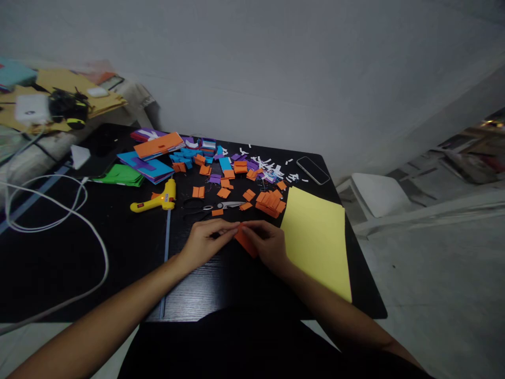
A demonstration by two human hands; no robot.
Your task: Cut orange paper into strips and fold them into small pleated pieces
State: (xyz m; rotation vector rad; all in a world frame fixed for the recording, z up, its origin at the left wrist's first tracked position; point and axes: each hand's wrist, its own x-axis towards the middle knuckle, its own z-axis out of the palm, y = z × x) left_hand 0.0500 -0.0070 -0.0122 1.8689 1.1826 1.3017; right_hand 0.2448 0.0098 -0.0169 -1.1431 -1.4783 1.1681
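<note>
Both hands meet over the middle of the black table, pinching one piece of orange paper (pixel 246 243). My left hand (pixel 207 239) grips its upper left end between thumb and fingertips. Closed on the same piece from the other side is my right hand (pixel 269 243), and its fingers cover part of the paper. Just beyond the fingertips lie scissors (pixel 229 205) with dark handles. A small stack of folded orange pieces (pixel 270 202) sits past my right hand, and more orange pieces (pixel 224 193) are scattered nearby.
Left of the scissors lies a yellow glue gun (pixel 158 200). Yellow sheets (pixel 315 237) are by my right forearm, with a phone (pixel 313 170) behind. Coloured paper stacks (pixel 160 146) and white scraps (pixel 272 167) line the back. A white cable (pixel 98 242) loops at left.
</note>
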